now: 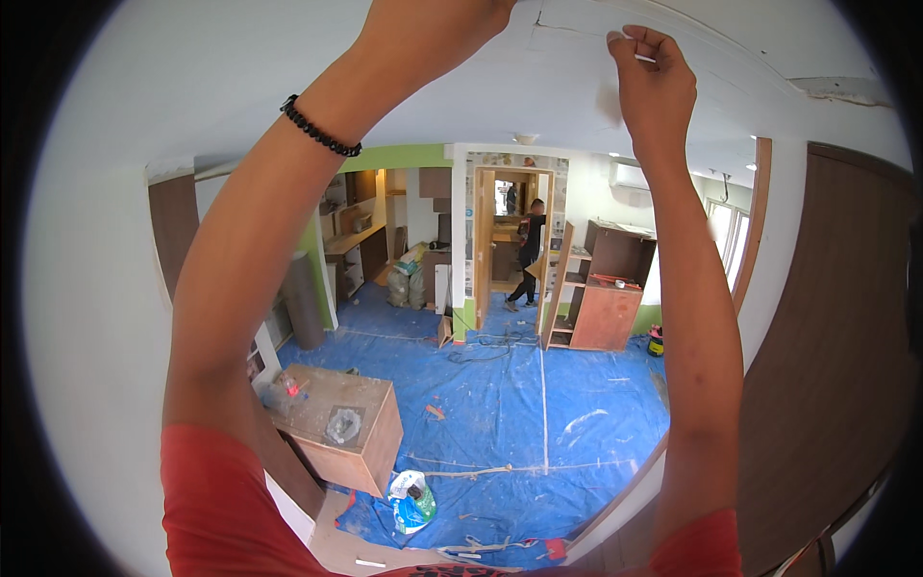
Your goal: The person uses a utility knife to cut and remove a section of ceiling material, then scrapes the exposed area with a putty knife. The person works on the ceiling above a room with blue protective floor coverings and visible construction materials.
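The left hand (442,24) is raised near the white ceiling (538,91), above and left of the doorway (514,171); the view's upper edge cuts off its fingers, so I cannot tell how open it is or what it holds. The right hand (661,82), above and right of the doorway, is partly closed, fingers curled toward the thumb; whether it grips anything I cannot tell. Between these 2, a thin crack (569,28) marks the ceiling above the doorway. In the doorway is 1 person (529,252) in dark clothes. Right of the doorway stands a brown cabinet (604,319); blue sheeting (490,394) spreads in front.
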Motion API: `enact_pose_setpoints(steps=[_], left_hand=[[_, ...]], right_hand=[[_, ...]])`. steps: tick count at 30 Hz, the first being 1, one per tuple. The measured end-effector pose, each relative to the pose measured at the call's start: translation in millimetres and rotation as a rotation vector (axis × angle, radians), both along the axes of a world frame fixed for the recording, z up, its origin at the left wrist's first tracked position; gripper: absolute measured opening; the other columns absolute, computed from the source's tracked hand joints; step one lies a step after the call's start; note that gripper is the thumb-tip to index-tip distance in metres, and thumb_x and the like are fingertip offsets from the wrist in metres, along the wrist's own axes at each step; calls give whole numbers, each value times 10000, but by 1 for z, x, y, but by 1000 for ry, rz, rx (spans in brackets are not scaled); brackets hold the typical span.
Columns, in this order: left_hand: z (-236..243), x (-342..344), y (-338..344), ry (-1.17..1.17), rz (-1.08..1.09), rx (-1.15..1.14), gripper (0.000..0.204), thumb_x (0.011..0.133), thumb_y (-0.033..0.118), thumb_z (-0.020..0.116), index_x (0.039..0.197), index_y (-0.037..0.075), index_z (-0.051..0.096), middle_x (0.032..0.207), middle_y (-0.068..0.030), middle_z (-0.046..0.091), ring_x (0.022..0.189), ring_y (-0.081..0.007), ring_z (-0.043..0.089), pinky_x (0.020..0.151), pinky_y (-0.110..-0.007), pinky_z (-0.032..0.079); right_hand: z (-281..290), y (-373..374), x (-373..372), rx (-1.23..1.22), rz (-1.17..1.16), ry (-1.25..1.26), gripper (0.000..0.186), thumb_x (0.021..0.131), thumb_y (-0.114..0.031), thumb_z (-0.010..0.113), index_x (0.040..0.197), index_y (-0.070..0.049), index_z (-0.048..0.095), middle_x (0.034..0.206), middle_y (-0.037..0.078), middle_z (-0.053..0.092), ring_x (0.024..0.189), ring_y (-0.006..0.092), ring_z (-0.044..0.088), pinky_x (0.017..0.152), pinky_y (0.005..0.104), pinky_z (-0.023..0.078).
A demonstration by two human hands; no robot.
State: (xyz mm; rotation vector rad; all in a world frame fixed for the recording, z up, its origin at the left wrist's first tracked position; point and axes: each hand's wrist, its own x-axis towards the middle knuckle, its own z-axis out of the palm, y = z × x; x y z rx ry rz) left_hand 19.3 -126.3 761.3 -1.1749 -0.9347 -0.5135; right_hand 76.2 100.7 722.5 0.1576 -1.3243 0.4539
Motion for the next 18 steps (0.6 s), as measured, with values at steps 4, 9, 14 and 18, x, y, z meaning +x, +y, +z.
enact_pose_setpoints(steps=[4, 9, 14, 18], left_hand=[[2, 3, 14, 75, 31, 58, 88, 927, 106, 661, 945, 21, 646, 743, -231, 663, 710, -425, 673, 639, -498, 531], [2, 5, 20, 58, 46, 108, 76, 921, 99, 662, 933, 25, 650, 722, -222, 665, 686, -421, 674, 626, -494, 540], [10, 11, 22, 106, 112, 150, 69, 910, 85, 672, 928, 19, 660, 719, -220, 675, 658, -405, 679, 600, -472, 548], [12, 12, 23, 126, 103, 140, 76, 900, 78, 679, 935, 12, 668, 721, -221, 681, 650, -396, 684, 590, -464, 550]], right_hand=[[11, -1, 1, -6, 201, 165, 344, 884, -188, 758, 1141, 35, 707, 985, 80, 735, 855, 135, 659, 776, 259, 508], [16, 1, -2, 0, 373, 180, 327, 925, -99, 717, 1167, 120, 689, 990, 129, 744, 898, 148, 670, 840, 256, 526], [15, 6, 0, 22, 383, 171, 336, 916, -100, 725, 1159, 130, 689, 997, 134, 748, 888, 149, 671, 825, 260, 527], [15, 5, 1, -5, 406, 180, 324, 913, -95, 728, 1143, 131, 700, 990, 141, 752, 885, 152, 674, 819, 260, 527]])
